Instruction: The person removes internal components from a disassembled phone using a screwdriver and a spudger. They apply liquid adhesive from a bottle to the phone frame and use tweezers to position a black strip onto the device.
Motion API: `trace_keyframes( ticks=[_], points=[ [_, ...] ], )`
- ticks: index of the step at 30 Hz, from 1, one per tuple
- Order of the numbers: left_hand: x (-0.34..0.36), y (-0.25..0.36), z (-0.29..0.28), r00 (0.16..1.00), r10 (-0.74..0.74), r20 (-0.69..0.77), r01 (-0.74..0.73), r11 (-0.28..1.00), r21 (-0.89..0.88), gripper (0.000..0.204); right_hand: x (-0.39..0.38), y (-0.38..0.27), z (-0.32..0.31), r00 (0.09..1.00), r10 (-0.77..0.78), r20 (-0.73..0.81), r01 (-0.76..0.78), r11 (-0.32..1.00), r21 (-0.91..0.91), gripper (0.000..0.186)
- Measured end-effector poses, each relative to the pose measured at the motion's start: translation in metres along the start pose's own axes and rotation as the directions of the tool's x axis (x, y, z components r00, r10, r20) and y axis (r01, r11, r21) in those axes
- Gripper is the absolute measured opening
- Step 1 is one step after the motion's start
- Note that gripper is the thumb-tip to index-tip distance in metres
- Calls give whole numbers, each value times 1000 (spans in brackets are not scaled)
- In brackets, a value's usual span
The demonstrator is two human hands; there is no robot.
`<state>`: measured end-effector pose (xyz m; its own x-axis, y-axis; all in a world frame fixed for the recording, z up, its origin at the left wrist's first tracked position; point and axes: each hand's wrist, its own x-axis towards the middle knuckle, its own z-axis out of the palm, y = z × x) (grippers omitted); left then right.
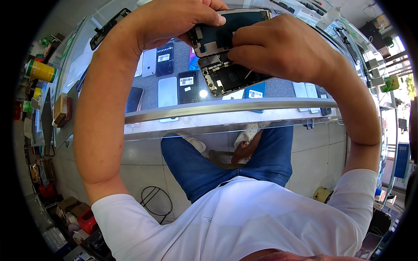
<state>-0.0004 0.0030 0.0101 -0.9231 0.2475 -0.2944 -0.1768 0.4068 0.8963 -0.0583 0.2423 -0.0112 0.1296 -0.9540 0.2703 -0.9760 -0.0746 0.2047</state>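
While both elbows splay | left hand (174, 19) fingers grip opened phone (226, 56) | right hand (283, 48) fingers pinch tool (249, 73)

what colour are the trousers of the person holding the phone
Blue, like denim, seen best in the head view.

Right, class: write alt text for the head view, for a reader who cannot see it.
Seen from above, a person's left hand and right hand hold an opened phone, its lifted screen folded back, over a glass counter. More phones lie on display under the glass, and the person's jeans show below.
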Motion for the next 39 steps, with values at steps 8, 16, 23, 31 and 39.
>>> trace_keyframes(
  ticks=[8, 16, 23, 31, 39],
  points=[
    [1, -3, -2, 1000, 15, 15, -15, 1000, -20, 29, -4, 4, 1, 997, -54, -62, 59, 995, 77, 11],
    [2, -12, 2, 982, 189, -15, -187, 978, 96, 42, -14, 24, -11, 987, 141, -77, -117, 959, 258, 13],
    [-2, -7, 8, 978, 184, -99, -174, 980, 101, 40, -8, 13, 1, 989, 142, -36, -129, 963, 238, 9],
    [2, -9, 4, 983, 181, -38, -177, 981, 82, 39, 7, 22, -22, 972, 104, 210, -182, 901, 393, 12],
    [2, -8, 4, 982, 186, -22, -184, 979, 83, 39, 3, 22, -19, 979, 91, 181, -162, 888, 430, 13]
  ],
)
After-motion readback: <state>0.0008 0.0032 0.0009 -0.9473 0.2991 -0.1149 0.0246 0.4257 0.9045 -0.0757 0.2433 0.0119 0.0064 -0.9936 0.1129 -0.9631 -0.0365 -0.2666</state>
